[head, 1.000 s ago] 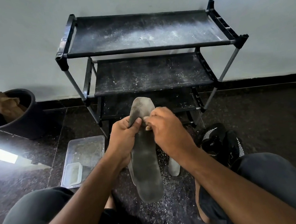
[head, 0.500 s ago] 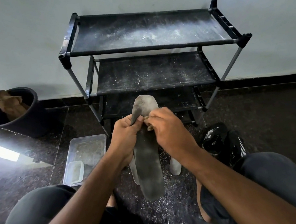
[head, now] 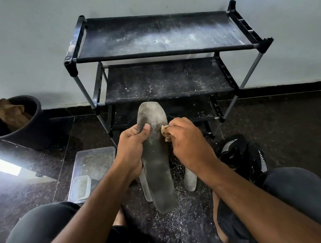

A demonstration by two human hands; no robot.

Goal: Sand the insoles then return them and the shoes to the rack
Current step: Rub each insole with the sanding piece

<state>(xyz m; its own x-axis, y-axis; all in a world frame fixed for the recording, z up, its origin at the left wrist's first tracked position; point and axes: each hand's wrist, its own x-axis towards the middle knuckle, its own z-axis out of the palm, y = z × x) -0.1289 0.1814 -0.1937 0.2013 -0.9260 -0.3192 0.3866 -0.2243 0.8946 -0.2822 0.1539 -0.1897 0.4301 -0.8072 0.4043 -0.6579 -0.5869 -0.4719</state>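
The head view looks down at a person sitting on a dark speckled floor (head: 293, 128), with both knees at the bottom edge. At the centre the left hand (head: 132, 151) grips a dark grey insole (head: 156, 170) by its left edge: the thumb lies on the top face and the other fingers curl behind it. The insole points from 6 o'clock to 12 o'clock, its dusty toe end raised in front of the rack. The right hand (head: 187, 142) is at the right edge of the insole, and its curled fingers pinch a small tan piece of sandpaper (head: 165, 133) that touches this edge.

Behind the held insole two more pale insoles lie on the floor, one (head: 146, 185) just at its left and one (head: 189, 179) at its right, in white dust. At 3 o'clock from the hands a pair of black shoes (head: 241, 152) with white stripes stands on the floor beside the right knee.

At 12 o'clock a black shoe rack (head: 159, 53) with three shelves stands against the pale wall, and its shelves carry white dust. At 9 o'clock a clear plastic container (head: 93, 167) lies on the floor, with a smaller clear box (head: 81, 187) inside it. At 10 o'clock a black bucket (head: 31, 133) holds brown crumpled paper (head: 12, 114)
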